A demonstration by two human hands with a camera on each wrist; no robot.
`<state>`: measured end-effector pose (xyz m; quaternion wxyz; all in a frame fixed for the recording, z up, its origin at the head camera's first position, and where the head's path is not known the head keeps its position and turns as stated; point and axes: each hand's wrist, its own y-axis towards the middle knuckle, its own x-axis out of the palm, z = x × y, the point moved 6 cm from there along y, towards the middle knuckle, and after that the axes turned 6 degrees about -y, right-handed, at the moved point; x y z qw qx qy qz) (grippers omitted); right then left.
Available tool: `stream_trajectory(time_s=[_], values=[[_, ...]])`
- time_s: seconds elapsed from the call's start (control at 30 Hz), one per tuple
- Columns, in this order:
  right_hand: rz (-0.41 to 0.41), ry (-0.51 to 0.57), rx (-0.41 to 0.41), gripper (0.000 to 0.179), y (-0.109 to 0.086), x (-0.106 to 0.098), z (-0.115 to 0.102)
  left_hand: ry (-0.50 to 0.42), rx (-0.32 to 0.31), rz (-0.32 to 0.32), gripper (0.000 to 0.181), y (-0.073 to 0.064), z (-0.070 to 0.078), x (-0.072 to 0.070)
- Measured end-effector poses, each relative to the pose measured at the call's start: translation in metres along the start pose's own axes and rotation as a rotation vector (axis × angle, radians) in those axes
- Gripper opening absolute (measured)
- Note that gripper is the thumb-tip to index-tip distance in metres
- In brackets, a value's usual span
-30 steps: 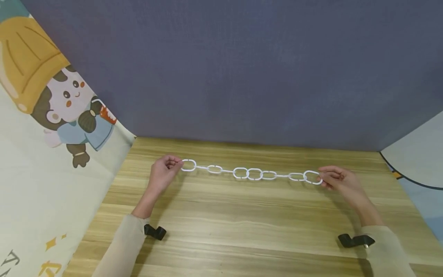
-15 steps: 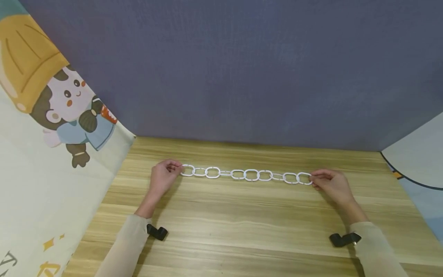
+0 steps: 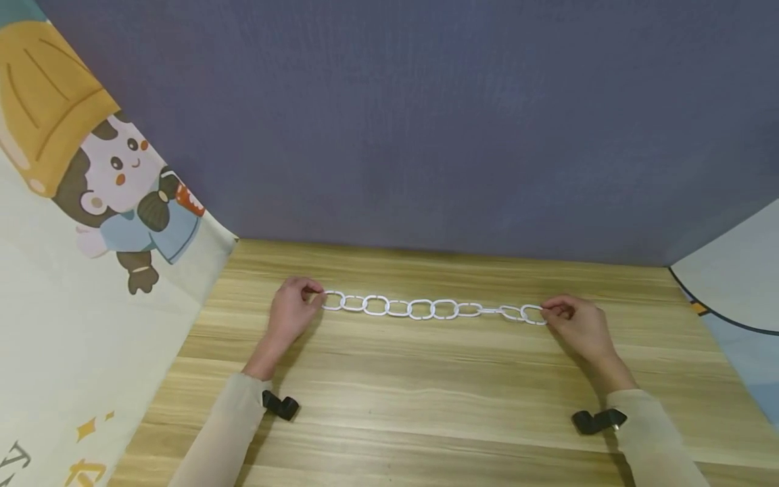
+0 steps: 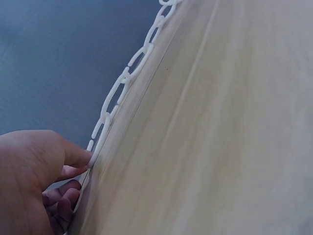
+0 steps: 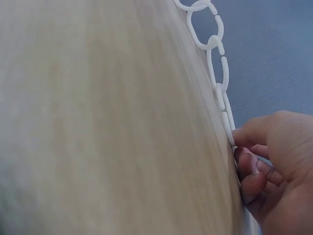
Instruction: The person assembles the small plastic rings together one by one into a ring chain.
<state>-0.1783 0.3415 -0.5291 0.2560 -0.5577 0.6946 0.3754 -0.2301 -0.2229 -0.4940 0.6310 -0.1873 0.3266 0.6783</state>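
Note:
A white chain of oval plastic links point(image 3: 421, 310) stretches from left to right across the far part of the wooden table, nearly straight. Each link shows a small gap in its side. My left hand point(image 3: 292, 308) pinches the end link on the left between thumb and fingers. At the other end, the last link is pinched by my right hand point(image 3: 578, 328). In the left wrist view the chain point(image 4: 113, 93) runs up and away from the left hand point(image 4: 36, 171). The right wrist view has links point(image 5: 217, 63) leading down to the right hand's point(image 5: 283, 166) fingertips.
The wooden table point(image 3: 426, 392) meets a dark blue-grey panel point(image 3: 426, 122) behind the chain. A cloth with a cartoon figure point(image 3: 122, 176) stands at the left, and a pale panel point(image 3: 736, 284) at the right. Black wrist cameras point(image 3: 599, 421) sit at both sleeves.
My right hand has moved left, and the left hand slightly right. The chain has gone from taut to slacker, its links turned flatter and lying lower toward the table.

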Motion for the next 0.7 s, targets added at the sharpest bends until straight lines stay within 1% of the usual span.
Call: stream_trajectory(time_s=[0.2, 0.33, 0.43, 0.53, 0.6, 0.7], values=[[-0.028, -0.006, 0.008, 0.011, -0.001, -0.001, 0.000, -0.044, -0.005, -0.032, 0.015, 0.000, 0.001, -0.001], [-0.068, 0.002, 0.009, 0.015, -0.005, -0.004, -0.004, -0.083, 0.010, -0.032, 0.016, -0.001, 0.001, -0.005], [-0.083, 0.024, -0.014, 0.018, -0.008, -0.008, -0.009, -0.101, 0.026, -0.028, 0.018, -0.002, 0.003, -0.010], [-0.064, 0.034, -0.066, 0.020, -0.012, -0.018, -0.015, -0.102, 0.062, -0.029, 0.023, -0.004, 0.009, -0.016], [-0.042, 0.021, -0.100, 0.023, -0.014, -0.027, -0.018, -0.086, 0.088, -0.040, 0.028, -0.005, 0.014, -0.021], [0.007, -0.019, -0.160, 0.027, -0.018, -0.042, -0.025, -0.008, 0.157, -0.066, 0.037, -0.007, 0.024, -0.027]])
